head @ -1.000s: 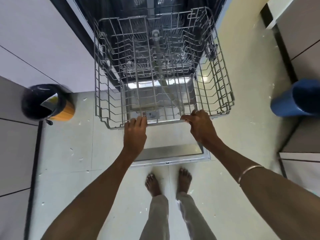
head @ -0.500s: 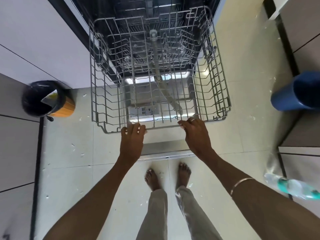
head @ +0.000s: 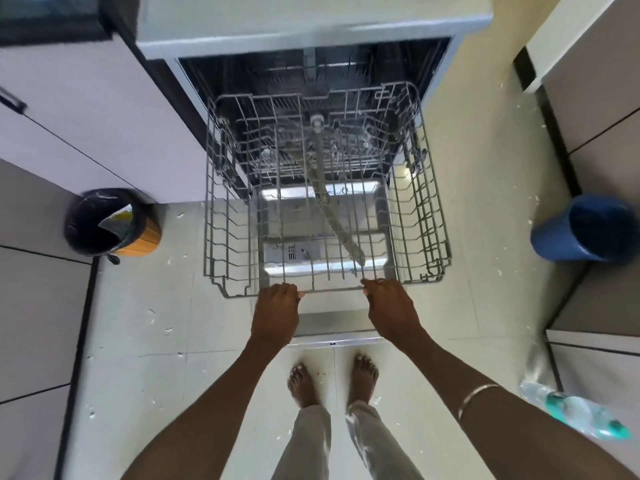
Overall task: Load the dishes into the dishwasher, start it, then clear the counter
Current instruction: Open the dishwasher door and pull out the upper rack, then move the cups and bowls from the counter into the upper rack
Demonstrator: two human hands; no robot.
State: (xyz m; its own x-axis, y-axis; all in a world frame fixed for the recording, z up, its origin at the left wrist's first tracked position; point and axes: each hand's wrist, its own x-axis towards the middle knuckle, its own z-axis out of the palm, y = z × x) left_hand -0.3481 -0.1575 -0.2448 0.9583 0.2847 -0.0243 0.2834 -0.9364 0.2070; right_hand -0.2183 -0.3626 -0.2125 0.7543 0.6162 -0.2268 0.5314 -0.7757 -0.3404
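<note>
Since the earlier frames the view has tipped up: the dishwasher [head: 313, 46] top and its dark opening now show, and the bin [head: 110, 221] at the left has slid lower in the picture. The wire rack [head: 426, 188] keeps the same pulled-out stance above the open door [head: 332, 320], and both hands have kept their grasp on its front rail. A plastic bottle [head: 575, 414], absent a second ago, lies at the lower right.

Going left to right, the bin's dark liner hides its contents except a pale scrap of packaging. The left hand [head: 275, 315] curls its fingers over the rail near the rack's front left; the fingertips are tucked under and out of sight. The right hand [head: 389, 306] grips the same rail further right, with a ring on one finger and a thin bangle [head: 476, 400] on that forearm. The lower basket inside the dishwasher is dim and hard to read. The blue bucket [head: 585, 230] and the bottle are blurred.

The pale tiled floor [head: 156, 323] is flecked with white bits; bare feet stand just before the door. Light cabinets line both sides.
</note>
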